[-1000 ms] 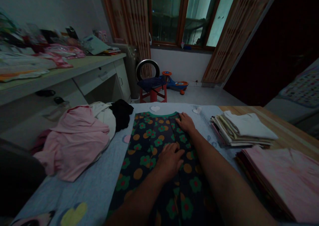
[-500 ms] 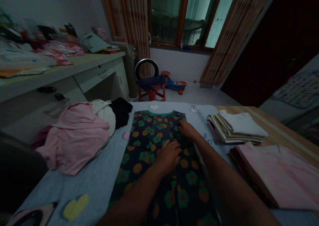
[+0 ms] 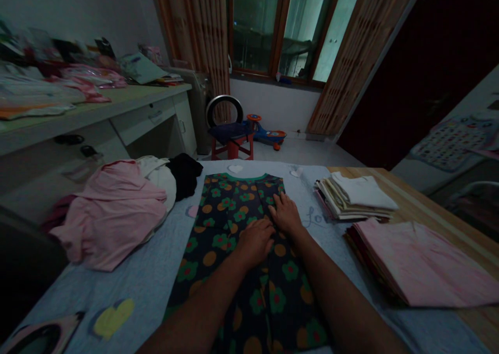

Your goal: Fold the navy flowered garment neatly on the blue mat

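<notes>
A dark garment with green flowers and orange dots lies flat on the light blue cloth, its green neckline at the far end. My left hand rests palm down on the middle of the garment, fingers slightly spread. Just beyond and to the right, my right hand lies on the garment's upper right part with its fingers apart. Neither hand grips the fabric.
On the left is a heap with a pink garment and a black one. Folded stacks, one white-topped and one pink-topped, lie right. Beyond the bed stands a red stool.
My right hand has moved slightly toward me, and its fingers have spread on the fabric. My left hand remains on the garment's middle. The camera view has shifted a little.
</notes>
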### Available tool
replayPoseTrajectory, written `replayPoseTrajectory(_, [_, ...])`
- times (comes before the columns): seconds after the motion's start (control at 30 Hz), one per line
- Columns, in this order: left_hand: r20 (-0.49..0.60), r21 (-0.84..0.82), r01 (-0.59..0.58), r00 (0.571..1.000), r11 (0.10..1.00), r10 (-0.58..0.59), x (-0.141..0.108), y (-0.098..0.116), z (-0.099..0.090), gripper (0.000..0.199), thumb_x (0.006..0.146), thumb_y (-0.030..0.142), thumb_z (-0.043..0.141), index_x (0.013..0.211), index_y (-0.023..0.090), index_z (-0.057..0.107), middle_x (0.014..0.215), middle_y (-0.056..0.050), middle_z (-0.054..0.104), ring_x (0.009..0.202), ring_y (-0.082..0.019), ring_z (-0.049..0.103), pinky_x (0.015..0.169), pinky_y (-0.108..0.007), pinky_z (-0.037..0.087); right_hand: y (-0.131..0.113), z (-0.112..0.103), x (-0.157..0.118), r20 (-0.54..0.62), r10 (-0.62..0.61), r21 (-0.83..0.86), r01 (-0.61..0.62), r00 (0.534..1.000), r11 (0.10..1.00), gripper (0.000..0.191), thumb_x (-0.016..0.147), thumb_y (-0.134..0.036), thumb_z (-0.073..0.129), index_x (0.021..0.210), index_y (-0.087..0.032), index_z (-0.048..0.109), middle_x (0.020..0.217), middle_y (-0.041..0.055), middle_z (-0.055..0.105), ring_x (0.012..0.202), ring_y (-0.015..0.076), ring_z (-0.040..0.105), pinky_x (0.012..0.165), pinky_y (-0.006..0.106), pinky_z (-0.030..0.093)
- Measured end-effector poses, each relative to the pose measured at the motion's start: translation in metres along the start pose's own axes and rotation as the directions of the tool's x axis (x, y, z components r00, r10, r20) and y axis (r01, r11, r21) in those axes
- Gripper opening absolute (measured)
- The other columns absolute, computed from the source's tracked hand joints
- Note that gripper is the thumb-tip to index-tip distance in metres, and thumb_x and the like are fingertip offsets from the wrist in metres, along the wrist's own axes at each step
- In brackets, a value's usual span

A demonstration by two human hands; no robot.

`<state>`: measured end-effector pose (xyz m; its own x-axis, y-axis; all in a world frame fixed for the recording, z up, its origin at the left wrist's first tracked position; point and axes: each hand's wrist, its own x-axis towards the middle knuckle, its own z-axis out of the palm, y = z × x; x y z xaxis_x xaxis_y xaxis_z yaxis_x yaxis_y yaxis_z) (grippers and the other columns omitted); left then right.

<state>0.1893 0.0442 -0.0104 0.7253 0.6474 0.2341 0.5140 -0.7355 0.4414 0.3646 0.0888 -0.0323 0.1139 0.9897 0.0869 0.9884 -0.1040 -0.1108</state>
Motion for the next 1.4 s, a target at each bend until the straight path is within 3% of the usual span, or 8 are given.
replayPoseTrajectory(0.2, [0.000, -0.002, 0.004, 1.000, 1.000, -0.004, 0.000, -0.002, 0.003, 0.019, 0.086, 0.016, 0.059, 0.104, 0.021, 0.063, 0.117, -0.006, 0.063, 0.118, -0.022, 0.054, 0.107, -0.041, 0.040, 0.008, 0.002, 0.003, 0.052, 0.000, 0.024, -0.001, 0.999, 1.000, 0.072, 0.098, -0.060, 0.030, 0.153, -0.014, 0.031, 0.161, 0.0160, 0.023, 0.148, 0.0304, 0.022, 0.116, 0.046, 0.019])
replayPoseTrajectory(0.33, [0.010, -0.003, 0.011, 1.000, 1.000, -0.011, 0.000, -0.003, 0.005, 0.020, 0.086, 0.016, 0.058, 0.105, 0.022, 0.062, 0.117, -0.005, 0.063, 0.118, -0.022, 0.054, 0.106, -0.040, 0.040, 0.017, 0.001, 0.005, 0.014, -0.017, 0.074, 0.016, 1.000, 0.997, 0.064, 0.101, -0.048, 0.026, 0.152, -0.011, 0.030, 0.158, 0.0142, 0.033, 0.145, 0.0255, 0.029, 0.116, 0.040, 0.022])
replayPoseTrajectory(0.5, [0.007, 0.022, 0.040, 0.999, 0.999, -0.040, 0.001, -0.002, 0.007, 0.046, 0.086, 0.017, 0.058, 0.132, 0.020, 0.050, 0.130, -0.009, 0.058, 0.125, -0.023, 0.050, 0.110, -0.041, 0.038, 0.017, -0.003, 0.003, -0.059, 0.000, 0.033, 0.002, 0.998, 0.999, 0.052, 0.099, -0.039, 0.039, 0.144, -0.014, 0.045, 0.153, 0.0133, 0.041, 0.139, 0.0284, 0.037, 0.113, 0.042, 0.027])
replayPoseTrajectory(0.63, [0.020, 0.085, 0.069, 0.997, 0.994, -0.071, 0.001, -0.001, 0.009, 0.043, 0.088, 0.021, 0.055, 0.131, 0.021, 0.051, 0.132, -0.009, 0.055, 0.124, -0.025, 0.051, 0.108, -0.042, 0.040, 0.013, -0.005, 0.000, -0.177, -0.145, 0.032, 0.153, 0.974, 0.988, 0.037, 0.094, -0.025, 0.047, 0.127, -0.017, 0.061, 0.136, 0.0114, 0.058, 0.126, 0.0250, 0.048, 0.110, 0.037, 0.033])
replayPoseTrajectory(0.77, [0.013, 0.119, 0.084, 0.996, 0.989, -0.086, 0.001, -0.001, 0.009, 0.038, 0.089, 0.024, 0.056, 0.126, 0.022, 0.055, 0.126, -0.008, 0.056, 0.117, -0.025, 0.054, 0.103, -0.041, 0.045, 0.013, -0.005, -0.002, -0.196, -0.243, 0.075, 0.261, 0.950, 0.962, 0.032, 0.092, -0.020, 0.049, 0.119, -0.016, 0.065, 0.127, 0.0097, 0.063, 0.118, 0.0219, 0.054, 0.106, 0.032, 0.039])
replayPoseTrajectory(0.9, [0.004, 0.117, 0.061, 0.998, 0.991, -0.061, -0.001, -0.002, 0.010, 0.033, 0.089, 0.023, 0.057, 0.121, 0.025, 0.060, 0.119, -0.006, 0.056, 0.113, -0.024, 0.054, 0.099, -0.039, 0.047, 0.016, -0.001, -0.004, -0.138, -0.240, 0.095, 0.254, 0.961, 0.962, 0.040, 0.093, -0.023, 0.047, 0.131, -0.014, 0.057, 0.138, 0.0115, 0.057, 0.128, 0.0227, 0.049, 0.109, 0.035, 0.037])
replayPoseTrajectory(1.13, [0.005, 0.101, 0.019, 1.000, 0.995, -0.020, 0.000, -0.005, 0.009, 0.026, 0.089, 0.023, 0.057, 0.114, 0.024, 0.064, 0.115, -0.006, 0.057, 0.110, -0.023, 0.055, 0.099, -0.039, 0.047, 0.020, 0.000, -0.021, -0.016, -0.260, 0.064, 0.261, 0.965, 0.963, 0.057, 0.097, -0.037, 0.041, 0.148, -0.011, 0.038, 0.158, 0.0150, 0.031, 0.146, 0.0255, 0.029, 0.116, 0.044, 0.028])
replayPoseTrajectory(1.4, [-0.004, 0.095, 0.026, 1.000, 0.995, -0.026, 0.000, -0.005, 0.008, 0.024, 0.088, 0.021, 0.056, 0.112, 0.022, 0.062, 0.118, -0.007, 0.058, 0.112, -0.023, 0.055, 0.100, -0.039, 0.046, 0.022, -0.011, -0.059, 0.021, -0.261, 0.018, 0.260, 0.965, 0.965, 0.055, 0.099, -0.035, 0.039, 0.150, -0.015, 0.036, 0.160, 0.0121, 0.028, 0.146, 0.0251, 0.028, 0.117, 0.047, 0.026])
